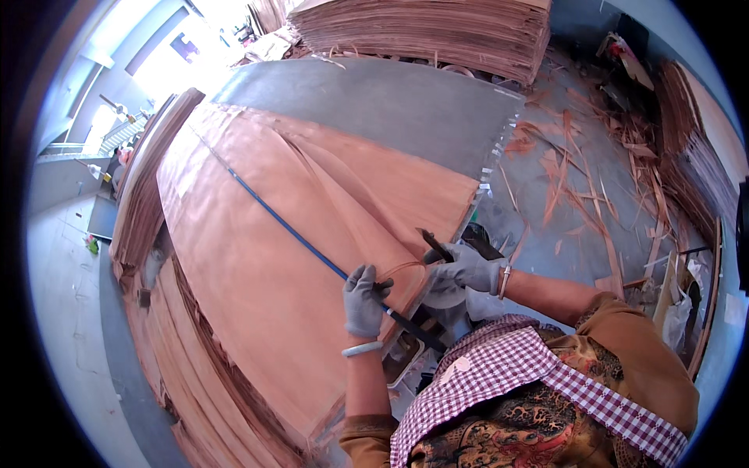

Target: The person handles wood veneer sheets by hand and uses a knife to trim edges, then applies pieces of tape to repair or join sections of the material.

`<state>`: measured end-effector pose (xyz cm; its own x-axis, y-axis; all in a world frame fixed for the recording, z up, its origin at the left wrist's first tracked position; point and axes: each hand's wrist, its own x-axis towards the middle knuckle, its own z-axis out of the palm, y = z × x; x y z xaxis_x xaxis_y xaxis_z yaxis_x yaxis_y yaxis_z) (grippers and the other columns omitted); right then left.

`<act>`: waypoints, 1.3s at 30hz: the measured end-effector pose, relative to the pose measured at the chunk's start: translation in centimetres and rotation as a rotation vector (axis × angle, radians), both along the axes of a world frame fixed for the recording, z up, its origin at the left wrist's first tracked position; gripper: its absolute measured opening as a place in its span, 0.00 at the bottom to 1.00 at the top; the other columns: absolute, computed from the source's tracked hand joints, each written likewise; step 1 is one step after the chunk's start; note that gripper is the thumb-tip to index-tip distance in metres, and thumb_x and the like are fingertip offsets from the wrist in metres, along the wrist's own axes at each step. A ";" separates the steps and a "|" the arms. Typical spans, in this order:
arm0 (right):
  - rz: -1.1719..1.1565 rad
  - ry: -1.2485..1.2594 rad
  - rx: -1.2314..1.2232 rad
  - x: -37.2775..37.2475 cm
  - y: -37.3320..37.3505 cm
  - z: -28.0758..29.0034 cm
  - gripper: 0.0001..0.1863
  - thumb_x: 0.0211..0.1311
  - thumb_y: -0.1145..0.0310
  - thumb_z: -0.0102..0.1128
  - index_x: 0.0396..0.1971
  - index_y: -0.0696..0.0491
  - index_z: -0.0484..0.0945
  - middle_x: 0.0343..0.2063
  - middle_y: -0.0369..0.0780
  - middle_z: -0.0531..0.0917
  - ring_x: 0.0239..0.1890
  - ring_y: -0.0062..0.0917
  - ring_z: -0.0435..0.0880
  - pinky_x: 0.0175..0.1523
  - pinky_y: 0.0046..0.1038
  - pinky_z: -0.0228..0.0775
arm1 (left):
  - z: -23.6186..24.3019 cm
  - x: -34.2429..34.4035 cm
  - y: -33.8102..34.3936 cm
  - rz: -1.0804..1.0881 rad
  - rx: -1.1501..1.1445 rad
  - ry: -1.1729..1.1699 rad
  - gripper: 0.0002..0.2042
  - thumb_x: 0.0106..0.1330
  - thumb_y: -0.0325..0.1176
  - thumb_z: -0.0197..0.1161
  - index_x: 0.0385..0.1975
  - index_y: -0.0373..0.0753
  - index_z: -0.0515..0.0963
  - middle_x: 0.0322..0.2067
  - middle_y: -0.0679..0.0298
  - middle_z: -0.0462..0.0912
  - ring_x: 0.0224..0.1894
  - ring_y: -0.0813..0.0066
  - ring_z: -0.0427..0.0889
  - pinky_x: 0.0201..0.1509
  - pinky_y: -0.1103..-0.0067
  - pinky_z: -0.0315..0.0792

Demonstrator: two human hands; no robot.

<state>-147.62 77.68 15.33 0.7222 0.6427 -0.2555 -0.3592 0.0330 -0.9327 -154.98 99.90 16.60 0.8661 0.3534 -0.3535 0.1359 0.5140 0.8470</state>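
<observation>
Apron (507,365) foremost. Left hand (362,304) closed on rod (312,247); right hand (471,269) clamped on tool (435,245). Veneer (273,300) may split if curled tighter.

Long slim blue rod (300,240) lying across the broad reddish wood-veneer sheet (250,296), thick brown veneer stack (421,35) behind, torn reddish veneer strips (552,175) right!

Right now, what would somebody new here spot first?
Probably the wide, thin orange-brown wooden sheet in the middle, crossed by a long blue rod at the grey-gloved left hand. The grey-gloved right hand holds a slim dark tool near the sheet's curled edge. A brown layered stack stands behind.
</observation>
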 end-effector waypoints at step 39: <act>0.730 -0.120 -0.156 -10.9 7.1 -5.1 0.23 0.58 0.72 0.60 0.55 0.49 0.73 0.34 0.30 0.79 0.32 0.14 0.74 0.37 0.21 0.70 | -8.5 -23.7 12.8 0.468 0.332 0.290 0.07 0.63 0.34 0.60 0.27 0.39 0.74 0.21 0.67 0.75 0.16 0.75 0.76 0.15 0.79 0.73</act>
<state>-158.49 84.75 10.20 0.1552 0.9316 -0.3287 -0.1346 -0.3097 -0.9413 -178.68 112.68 8.11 0.4797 0.8016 -0.3569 0.2079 0.2913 0.9338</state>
